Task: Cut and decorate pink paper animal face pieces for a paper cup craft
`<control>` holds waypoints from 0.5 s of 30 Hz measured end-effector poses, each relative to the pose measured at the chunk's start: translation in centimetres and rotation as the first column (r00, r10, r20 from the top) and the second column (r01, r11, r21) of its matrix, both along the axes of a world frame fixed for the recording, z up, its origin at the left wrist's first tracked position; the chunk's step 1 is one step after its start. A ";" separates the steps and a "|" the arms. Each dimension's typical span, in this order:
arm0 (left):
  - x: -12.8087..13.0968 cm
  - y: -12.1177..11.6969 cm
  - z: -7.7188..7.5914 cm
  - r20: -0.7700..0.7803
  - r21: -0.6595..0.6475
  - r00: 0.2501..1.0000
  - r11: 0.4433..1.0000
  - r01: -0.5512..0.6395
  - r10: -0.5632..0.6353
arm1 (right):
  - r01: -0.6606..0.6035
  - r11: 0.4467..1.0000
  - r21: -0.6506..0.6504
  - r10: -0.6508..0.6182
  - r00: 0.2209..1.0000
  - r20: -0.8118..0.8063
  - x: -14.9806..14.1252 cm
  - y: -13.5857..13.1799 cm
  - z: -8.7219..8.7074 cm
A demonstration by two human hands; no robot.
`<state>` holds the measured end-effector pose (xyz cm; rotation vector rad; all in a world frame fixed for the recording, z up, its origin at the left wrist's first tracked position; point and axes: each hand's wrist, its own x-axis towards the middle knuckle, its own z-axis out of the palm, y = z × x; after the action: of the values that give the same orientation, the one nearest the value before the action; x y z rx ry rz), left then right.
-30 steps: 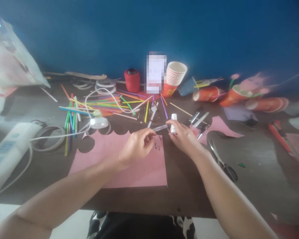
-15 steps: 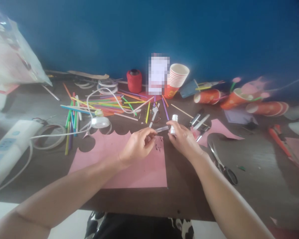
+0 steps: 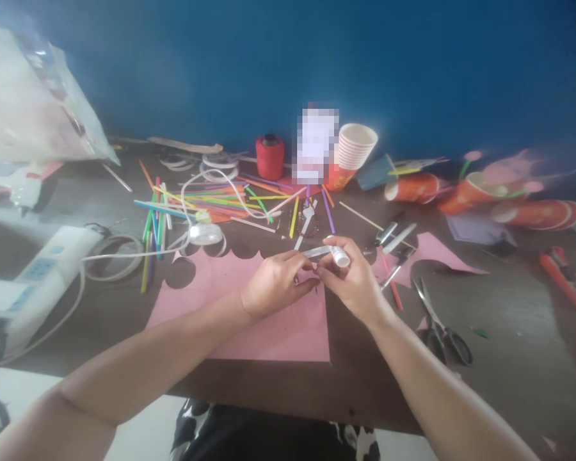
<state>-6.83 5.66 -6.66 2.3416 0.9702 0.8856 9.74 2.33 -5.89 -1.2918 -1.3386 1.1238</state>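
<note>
Over the pink paper sheet point(image 3: 264, 333), my left hand point(image 3: 281, 285) has its thumb and forefinger close together on something small and dark that I cannot make out. My right hand point(image 3: 352, 282) grips a small white bottle point(image 3: 340, 257), tilted with one round end facing me. Its thumb tip meets the left fingertips. A narrow clear strip point(image 3: 318, 252) runs between the left forefinger and the bottle; which hand holds it is unclear. Scalloped cuts and a round hole mark the sheet's far edge.
Scissors point(image 3: 441, 330) and a pink paper offcut point(image 3: 436, 253) lie to the right, near several pens point(image 3: 398, 238). Behind are coloured sticks point(image 3: 221, 198), a red thread spool point(image 3: 269, 158) and stacked paper cups point(image 3: 356, 147). A power strip point(image 3: 48, 275) with white cable lies left.
The white bottle has tipped from upright to tilted in my right hand. My hands have come together, fingertips meeting. The view has shifted slightly left, and a red stick now shows by the pens.
</note>
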 end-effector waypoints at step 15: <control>0.2 1.2 0.1 0.336 -0.801 0.910 0.582 0.140 0.242 | 0.073 0.923 0.377 -0.127 0.984 0.121 1.4 -0.9 0.3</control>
<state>-6.60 6.86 -6.56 1.2586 0.9739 0.6869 11.14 1.45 -5.57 -1.1587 -1.4888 0.6727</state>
